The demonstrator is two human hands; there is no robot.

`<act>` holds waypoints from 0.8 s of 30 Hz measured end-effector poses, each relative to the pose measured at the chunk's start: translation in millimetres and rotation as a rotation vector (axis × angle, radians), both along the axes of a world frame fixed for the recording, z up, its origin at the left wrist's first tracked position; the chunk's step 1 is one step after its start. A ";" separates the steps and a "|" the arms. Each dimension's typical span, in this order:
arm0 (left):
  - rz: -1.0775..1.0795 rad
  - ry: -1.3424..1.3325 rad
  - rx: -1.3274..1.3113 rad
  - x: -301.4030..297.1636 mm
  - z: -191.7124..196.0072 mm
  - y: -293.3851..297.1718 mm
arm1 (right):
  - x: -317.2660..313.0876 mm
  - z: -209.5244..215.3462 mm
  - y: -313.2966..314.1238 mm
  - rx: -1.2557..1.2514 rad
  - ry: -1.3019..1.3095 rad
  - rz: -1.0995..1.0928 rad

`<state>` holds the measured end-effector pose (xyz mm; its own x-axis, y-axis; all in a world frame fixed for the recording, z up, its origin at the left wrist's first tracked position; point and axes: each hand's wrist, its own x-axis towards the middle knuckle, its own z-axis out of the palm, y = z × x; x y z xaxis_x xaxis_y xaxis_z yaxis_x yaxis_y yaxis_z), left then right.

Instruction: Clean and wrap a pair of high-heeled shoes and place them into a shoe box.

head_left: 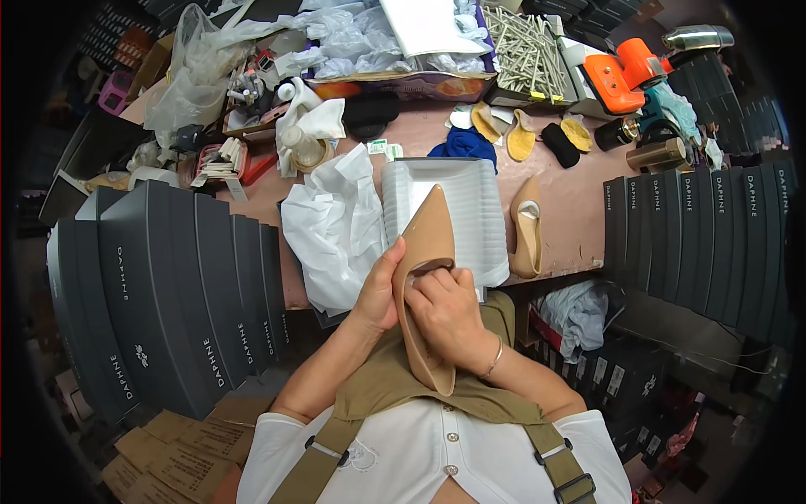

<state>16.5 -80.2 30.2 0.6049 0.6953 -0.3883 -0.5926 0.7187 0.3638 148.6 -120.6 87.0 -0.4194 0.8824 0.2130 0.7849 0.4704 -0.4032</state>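
Tan pointed shoe [426,277] held upright over lap, toe toward stack of grey trays [474,210]. Left hand [378,294] clasps shoe's side, thumb along edge. Right hand [445,307] curled, fingers pressed inside shoe opening. Second tan shoe [526,228] right of trays.

Even, diffuse overhead lighting; the centre of the frame is bright and sharp. Soft, short shadows fall beneath the crumpled white paper [334,225] and along the table edge [579,252]. Mild glare on the metal flask [698,37] at upper right and on the clear plastic bags [201,67] at upper left. Strong fisheye distortion: straight edges of the dark boxes [180,286] at left bow outward. The corners fall into a black vignette, and detail softens and dims toward the rim, especially at lower right.
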 end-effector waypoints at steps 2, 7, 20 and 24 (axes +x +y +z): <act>0.069 0.056 -0.044 7.5 6.7 -2.1 | 8.1 4.9 -15.6 -0.023 0.005 0.026; 0.131 -0.032 -0.089 3.6 -9.6 11.0 | 53.6 25.7 -12.1 -0.312 0.455 0.036; 0.120 -0.189 0.007 6.6 -14.5 19.6 | 202.7 -83.0 177.3 0.183 0.146 -0.510; 0.202 -0.197 -0.088 5.8 -19.9 20.1 | 159.9 -59.2 103.4 0.028 0.187 -0.314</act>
<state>22.2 -60.1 10.3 0.5271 0.7784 -0.3410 -0.7800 0.6024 0.1695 308.5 -17.2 27.8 -0.0801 0.9547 0.2864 0.8066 0.2309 -0.5441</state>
